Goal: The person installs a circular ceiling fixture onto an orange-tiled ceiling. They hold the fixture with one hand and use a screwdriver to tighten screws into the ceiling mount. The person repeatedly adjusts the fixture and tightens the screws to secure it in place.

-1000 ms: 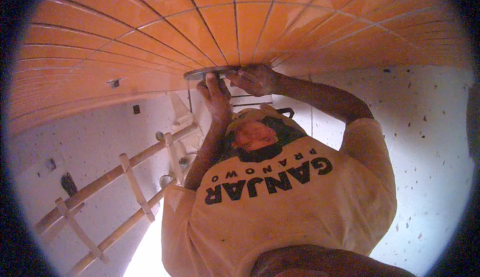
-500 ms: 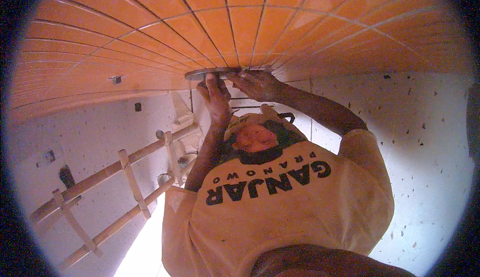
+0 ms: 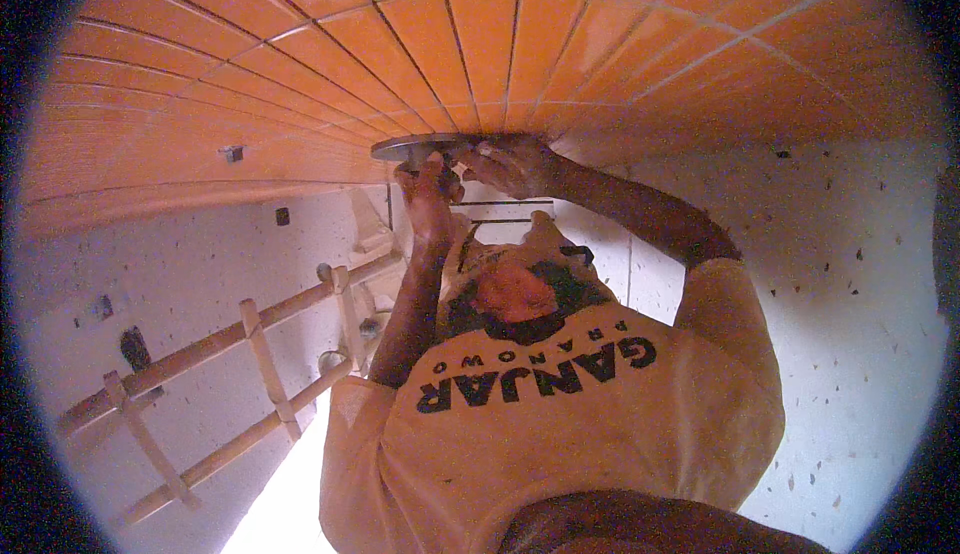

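A dark, flat piece with a rounded edge (image 3: 412, 147) lies edge-on against an orange tiled wall (image 3: 485, 49) in front of me. My left hand (image 3: 430, 204) is closed on its underside, thumb and fingers up against it; a dark part shows between the fingers. To the right, my right hand (image 3: 515, 169) reaches in with its fingers stretched leftward, close to the piece's right end and the wall. Their tips come near my left hand. Shadow hides the right thumb and the far end of the piece, so its exact kind cannot be made out.
A wooden ladder (image 3: 265, 354) lies on the left over a pale, speckled floor (image 3: 800, 354). Crumpled pale material (image 3: 368, 224) sits by its far end. A small dark block (image 3: 282, 216) and a dark elongated object (image 3: 134, 347) are beside it. Dark crumbs dot the right side.
The view has shifted slightly against the wall. My left hand sits a little lower under the piece, and my right fingers appear slightly more bent and apart.
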`<state>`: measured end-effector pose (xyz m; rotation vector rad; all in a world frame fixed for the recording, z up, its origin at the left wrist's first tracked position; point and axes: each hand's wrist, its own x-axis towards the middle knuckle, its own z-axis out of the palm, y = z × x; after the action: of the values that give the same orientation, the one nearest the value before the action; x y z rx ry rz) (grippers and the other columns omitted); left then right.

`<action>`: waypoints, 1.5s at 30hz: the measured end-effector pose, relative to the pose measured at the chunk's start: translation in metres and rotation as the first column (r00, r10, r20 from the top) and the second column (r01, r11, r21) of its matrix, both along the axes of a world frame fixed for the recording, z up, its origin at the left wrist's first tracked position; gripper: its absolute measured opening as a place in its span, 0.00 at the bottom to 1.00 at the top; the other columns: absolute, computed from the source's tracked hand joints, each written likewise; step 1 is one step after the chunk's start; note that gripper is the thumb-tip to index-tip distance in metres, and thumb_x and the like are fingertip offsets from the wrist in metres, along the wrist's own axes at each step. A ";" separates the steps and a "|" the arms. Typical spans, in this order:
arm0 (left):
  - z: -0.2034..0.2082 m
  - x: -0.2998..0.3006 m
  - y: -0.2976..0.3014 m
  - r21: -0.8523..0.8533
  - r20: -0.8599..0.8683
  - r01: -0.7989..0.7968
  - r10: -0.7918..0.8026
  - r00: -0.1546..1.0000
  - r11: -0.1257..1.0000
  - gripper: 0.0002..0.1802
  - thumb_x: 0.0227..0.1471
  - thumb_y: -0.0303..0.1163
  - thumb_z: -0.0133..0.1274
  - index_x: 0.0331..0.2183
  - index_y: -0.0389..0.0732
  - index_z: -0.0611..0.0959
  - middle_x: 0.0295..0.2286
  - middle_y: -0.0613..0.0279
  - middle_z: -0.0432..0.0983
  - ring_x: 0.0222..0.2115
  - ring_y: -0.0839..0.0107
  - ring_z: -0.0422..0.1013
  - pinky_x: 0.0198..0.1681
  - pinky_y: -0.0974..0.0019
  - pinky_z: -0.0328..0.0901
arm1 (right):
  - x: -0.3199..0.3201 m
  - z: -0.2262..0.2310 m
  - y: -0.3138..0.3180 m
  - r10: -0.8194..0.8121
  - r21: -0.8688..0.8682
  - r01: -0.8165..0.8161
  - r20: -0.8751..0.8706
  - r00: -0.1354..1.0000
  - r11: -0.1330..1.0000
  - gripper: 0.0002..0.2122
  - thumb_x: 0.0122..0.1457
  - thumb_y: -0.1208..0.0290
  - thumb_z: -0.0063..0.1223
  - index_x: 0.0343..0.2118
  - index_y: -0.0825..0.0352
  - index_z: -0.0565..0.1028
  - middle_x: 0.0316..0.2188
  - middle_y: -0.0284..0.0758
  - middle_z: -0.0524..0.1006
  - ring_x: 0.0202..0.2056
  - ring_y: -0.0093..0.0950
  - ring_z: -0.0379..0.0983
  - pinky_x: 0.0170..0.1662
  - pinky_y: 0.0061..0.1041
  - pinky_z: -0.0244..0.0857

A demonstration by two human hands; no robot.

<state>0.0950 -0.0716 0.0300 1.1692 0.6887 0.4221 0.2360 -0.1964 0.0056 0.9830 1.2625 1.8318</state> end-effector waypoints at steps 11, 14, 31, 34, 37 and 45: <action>-0.005 -0.005 -0.003 0.109 0.111 -0.009 -0.003 0.994 0.994 0.15 0.53 0.32 0.54 0.39 0.44 0.66 0.31 0.64 0.71 0.26 0.77 0.66 0.24 0.75 0.61 | -0.012 -0.002 0.016 0.526 0.455 -0.351 -0.839 0.141 0.818 0.14 0.60 0.60 0.47 0.45 0.60 0.74 0.39 0.39 0.75 0.39 0.36 0.72 0.42 0.38 0.70; 0.001 0.002 -0.013 0.117 0.134 -0.087 0.071 0.988 0.989 0.16 0.53 0.32 0.54 0.40 0.44 0.66 0.32 0.66 0.71 0.27 0.78 0.65 0.24 0.75 0.61 | -0.024 0.003 0.008 0.256 0.308 -0.171 -0.928 -0.272 0.936 0.10 0.62 0.64 0.45 0.40 0.59 0.75 0.30 0.39 0.77 0.31 0.36 0.75 0.35 0.39 0.70; -0.006 0.005 -0.011 0.081 0.165 -0.158 0.143 0.976 0.984 0.20 0.50 0.27 0.56 0.41 0.41 0.63 0.27 0.62 0.69 0.21 0.77 0.65 0.19 0.73 0.61 | -0.044 0.028 0.014 0.146 0.235 -0.082 -0.805 -0.575 0.969 0.08 0.58 0.70 0.49 0.41 0.62 0.72 0.31 0.38 0.78 0.31 0.37 0.77 0.31 0.33 0.72; -0.006 0.007 -0.009 0.069 0.140 -0.179 0.168 0.976 0.981 0.18 0.50 0.28 0.57 0.38 0.43 0.65 0.27 0.64 0.70 0.22 0.77 0.65 0.21 0.73 0.60 | -0.046 0.017 0.020 0.124 0.184 -0.042 -0.796 -0.593 0.982 0.10 0.57 0.70 0.50 0.42 0.60 0.71 0.32 0.38 0.78 0.29 0.36 0.77 0.28 0.33 0.72; -0.008 0.004 0.001 0.077 0.070 -0.147 0.142 0.987 0.986 0.14 0.50 0.27 0.56 0.35 0.43 0.67 0.25 0.66 0.71 0.20 0.78 0.64 0.20 0.74 0.59 | -0.047 0.019 0.019 0.081 0.143 -0.036 -0.732 -0.676 0.989 0.11 0.57 0.69 0.50 0.43 0.60 0.71 0.31 0.38 0.77 0.28 0.35 0.77 0.27 0.33 0.72; 0.000 0.005 0.005 0.027 0.091 -0.076 0.073 0.993 0.997 0.21 0.49 0.27 0.58 0.39 0.40 0.62 0.22 0.63 0.69 0.17 0.77 0.64 0.17 0.71 0.60 | -0.043 -0.027 0.029 0.306 0.389 0.006 -0.714 -0.630 0.921 0.20 0.53 0.75 0.53 0.51 0.59 0.68 0.28 0.36 0.76 0.28 0.34 0.76 0.28 0.33 0.71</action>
<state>0.0998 -0.0668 0.0304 1.1482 0.6515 0.5463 0.1926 -0.1678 -0.0211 3.3016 2.3447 0.3025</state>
